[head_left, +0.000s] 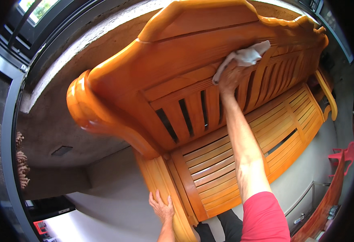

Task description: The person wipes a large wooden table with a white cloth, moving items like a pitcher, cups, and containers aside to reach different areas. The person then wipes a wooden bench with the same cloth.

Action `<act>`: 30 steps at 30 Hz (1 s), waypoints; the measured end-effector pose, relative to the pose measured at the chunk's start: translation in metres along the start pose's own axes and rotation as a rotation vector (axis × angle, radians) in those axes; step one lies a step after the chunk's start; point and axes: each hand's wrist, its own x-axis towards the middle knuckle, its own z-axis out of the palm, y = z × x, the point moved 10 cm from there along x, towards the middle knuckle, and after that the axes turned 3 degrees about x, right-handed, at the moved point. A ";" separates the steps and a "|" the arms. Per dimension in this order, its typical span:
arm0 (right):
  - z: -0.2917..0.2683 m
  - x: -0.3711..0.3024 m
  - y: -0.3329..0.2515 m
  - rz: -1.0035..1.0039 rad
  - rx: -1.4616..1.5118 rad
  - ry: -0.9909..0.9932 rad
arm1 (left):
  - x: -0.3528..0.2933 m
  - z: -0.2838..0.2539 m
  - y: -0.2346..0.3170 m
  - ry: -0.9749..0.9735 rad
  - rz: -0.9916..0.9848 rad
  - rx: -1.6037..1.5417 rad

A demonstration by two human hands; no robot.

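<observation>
A large varnished wooden bench [116,88], with a curved top rail and a slatted back, fills the middle of the view. High on its backrest, my right hand [230,78] is closed over a whitish cloth [247,55] and presses it to the wood just above the slats. Part of the cloth lies hidden under the palm. My left hand [162,206] rests on the outer edge of the left armrest [159,173], its fingers spread and nothing in them. The slatted seat [213,169] lies below my right forearm.
A rough wall [52,133] and a dark-framed window [13,133] stand at left. The far armrest [327,94] juts out at right. Beyond it are a red plastic chair [342,157] and a reddish wooden tabletop [324,205]. Pale floor [108,189] shows below the bench.
</observation>
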 end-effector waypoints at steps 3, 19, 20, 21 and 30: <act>0.023 0.005 0.055 0.456 0.131 -0.115 | 0.001 -0.003 -0.002 0.023 -0.001 -0.017; 0.038 -0.303 -0.085 -0.843 0.115 -0.522 | 0.002 0.000 -0.002 0.040 0.026 -0.031; 0.038 -0.313 -0.079 -0.928 0.146 -0.568 | 0.003 0.001 0.001 0.030 0.020 -0.039; 0.039 -0.315 -0.066 -0.918 0.156 -0.547 | 0.003 0.002 0.006 0.019 0.014 -0.049; 0.015 -0.374 0.073 -1.181 0.059 -1.240 | 0.002 0.002 0.000 0.051 0.037 -0.018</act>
